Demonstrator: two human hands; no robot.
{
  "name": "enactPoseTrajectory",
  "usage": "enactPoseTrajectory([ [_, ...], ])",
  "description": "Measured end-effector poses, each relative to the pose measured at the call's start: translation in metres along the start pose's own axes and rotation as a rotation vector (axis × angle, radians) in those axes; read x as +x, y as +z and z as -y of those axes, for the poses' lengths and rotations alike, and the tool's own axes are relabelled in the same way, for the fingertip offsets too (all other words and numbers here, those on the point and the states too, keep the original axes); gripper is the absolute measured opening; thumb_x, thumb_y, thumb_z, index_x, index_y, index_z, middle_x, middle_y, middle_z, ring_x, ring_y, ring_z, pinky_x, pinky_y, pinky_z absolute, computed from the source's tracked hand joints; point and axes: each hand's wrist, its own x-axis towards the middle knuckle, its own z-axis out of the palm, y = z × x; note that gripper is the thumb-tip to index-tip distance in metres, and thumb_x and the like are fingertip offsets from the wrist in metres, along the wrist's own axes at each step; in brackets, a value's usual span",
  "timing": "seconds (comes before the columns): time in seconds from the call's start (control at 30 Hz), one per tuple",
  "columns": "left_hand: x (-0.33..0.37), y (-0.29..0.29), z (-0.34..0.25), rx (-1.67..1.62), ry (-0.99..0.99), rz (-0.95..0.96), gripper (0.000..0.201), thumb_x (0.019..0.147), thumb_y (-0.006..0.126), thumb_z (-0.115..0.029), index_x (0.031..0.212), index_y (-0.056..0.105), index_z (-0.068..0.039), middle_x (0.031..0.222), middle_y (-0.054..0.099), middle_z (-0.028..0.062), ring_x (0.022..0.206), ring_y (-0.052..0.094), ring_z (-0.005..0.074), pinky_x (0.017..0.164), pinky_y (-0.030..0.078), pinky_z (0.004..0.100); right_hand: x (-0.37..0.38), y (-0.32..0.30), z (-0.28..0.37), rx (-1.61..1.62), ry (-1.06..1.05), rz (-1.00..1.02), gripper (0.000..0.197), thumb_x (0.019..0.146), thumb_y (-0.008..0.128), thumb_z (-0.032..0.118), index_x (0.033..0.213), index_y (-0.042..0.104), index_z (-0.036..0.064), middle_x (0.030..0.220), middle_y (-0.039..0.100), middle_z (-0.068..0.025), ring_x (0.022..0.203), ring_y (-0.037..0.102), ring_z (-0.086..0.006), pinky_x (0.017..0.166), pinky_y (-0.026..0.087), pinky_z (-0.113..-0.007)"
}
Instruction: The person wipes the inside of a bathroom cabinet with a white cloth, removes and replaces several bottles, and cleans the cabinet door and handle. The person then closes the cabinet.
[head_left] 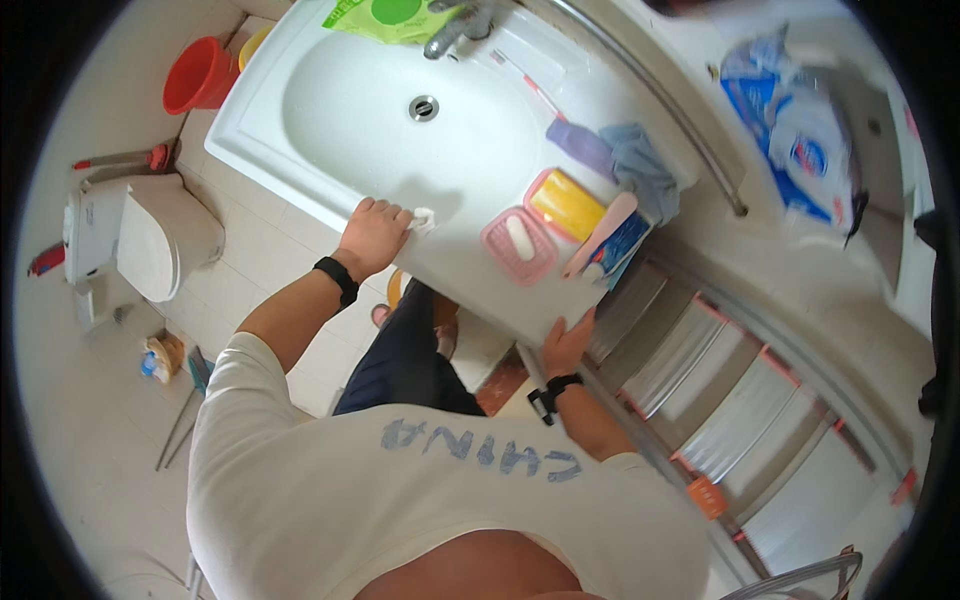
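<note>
A white washbasin with a flat counter on its right fills the upper middle. At its front rim my left hand is closed on a small crumpled white wipe, pressed to the surface. My right hand grips the counter's front right corner. Between the hands, on the counter, lies a pink soap dish with a white soap bar. Behind it are a yellow item in a pink tray, a pink brush-like item and a blue package.
A grey faucet and a green packet are at the back. A toothbrush, purple tube and blue cloth lie behind the tray. A folded ladder stands right; a toilet and red bucket stand left.
</note>
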Motion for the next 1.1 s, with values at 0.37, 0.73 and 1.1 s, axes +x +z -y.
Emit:
enactPoseTrajectory([
  [0.37, 0.001, 0.015, -0.003, 0.099, 0.052, 0.053, 0.023, 0.084, 0.052, -0.012, 0.105, 0.059, -0.007, 0.102, 0.061, 0.0069, 0.095, 0.058, 0.0219, 0.085, 0.040, 0.0353, 0.001, -0.003, 0.003, -0.161, -0.070, 0.003, 0.068, 0.093, 0.052, 0.022, 0.141, 0.021, -0.0143, 0.133, 0.041, -0.0360, 0.117, 0.047, -0.0485, 0.100, 0.039, -0.048],
  [0.73, -0.002, -0.017, -0.028, 0.169, -0.022, 0.245, 0.022, 0.085, 0.052, -0.013, 0.105, 0.062, -0.014, 0.090, 0.061, 0.0028, 0.094, 0.058, 0.0214, 0.098, 0.035, 0.0425, 0.009, -0.025, 0.017, -0.367, 0.143, 0.276, 0.076, 0.090, 0.059, 0.030, 0.147, 0.019, -0.0015, 0.135, 0.047, -0.0252, 0.115, 0.052, -0.0406, 0.094, 0.042, -0.049],
  [1.1, 0.014, -0.160, -0.091, 0.005, 0.317, -0.086, 0.021, 0.081, 0.057, -0.016, 0.100, 0.065, -0.013, 0.082, 0.066, 0.0041, 0.080, 0.064, 0.0224, 0.082, 0.041, 0.0388, 0.073, -0.103, 0.110, -0.239, -0.099, 0.331, 0.054, 0.086, 0.061, 0.025, 0.136, 0.048, 0.0098, 0.124, 0.054, -0.0174, 0.112, 0.054, -0.0355, 0.091, 0.045, -0.045],
])
